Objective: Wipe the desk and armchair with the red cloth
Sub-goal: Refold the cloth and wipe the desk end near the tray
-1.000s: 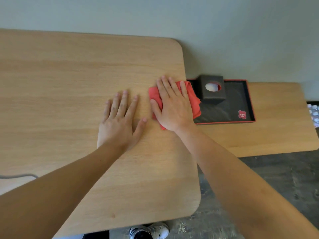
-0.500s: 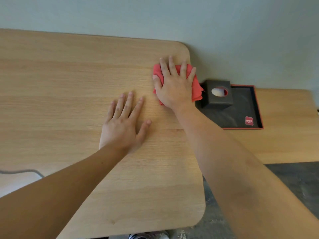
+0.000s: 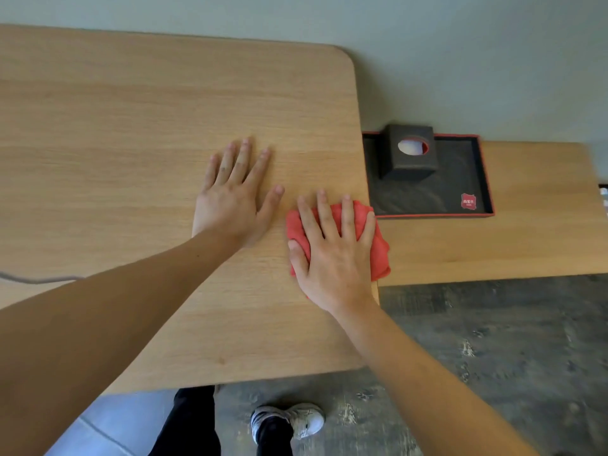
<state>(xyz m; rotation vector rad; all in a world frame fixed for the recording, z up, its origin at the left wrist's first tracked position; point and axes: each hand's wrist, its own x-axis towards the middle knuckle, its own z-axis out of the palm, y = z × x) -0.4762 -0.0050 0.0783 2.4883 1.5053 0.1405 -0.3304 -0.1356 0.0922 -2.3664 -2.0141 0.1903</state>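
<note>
Red cloth (image 3: 378,245), pressed under the flat right hand (image 3: 332,255), has slid nearer (left hand (image 3: 233,199) stays flat, empty).

Soft even daylight, faint shadows; wide-angle bending at edges; slight motion blur, right edge smeared.

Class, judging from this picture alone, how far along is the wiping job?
Done: nothing provable; the desk shows no wipe marks. In hand: the right hand presses the red cloth flat at the desk's right edge, while the left hand rests flat beside it. Left: the armchair, which is not in view.
</note>
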